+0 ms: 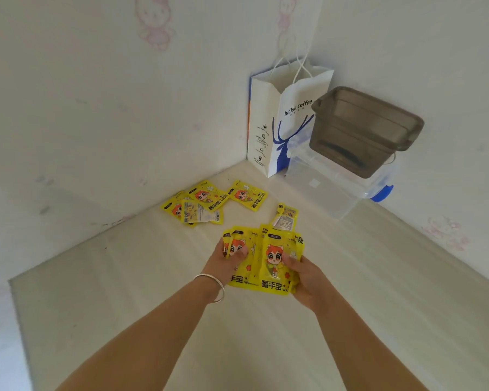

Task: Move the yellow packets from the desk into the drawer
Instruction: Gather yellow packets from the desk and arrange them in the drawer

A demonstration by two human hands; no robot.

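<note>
Both hands hold a bunch of yellow packets (268, 261) printed with a red-haired cartoon figure, just above the pale desk (153, 292). My left hand (226, 259), with a silver bangle on its wrist, grips the bunch's left side. My right hand (304, 273) grips its right side. One more packet (285, 218) lies face down just beyond the bunch. Several loose packets (201, 204) lie in a heap near the left wall, and a single packet (247, 194) lies to their right. No drawer is in view.
A white paper coffee bag (283, 128) stands in the far corner. Beside it a smoky brown plastic box (364, 131) sits on a clear lidded box (336, 187) with a blue clip. Walls close the desk on the left and right.
</note>
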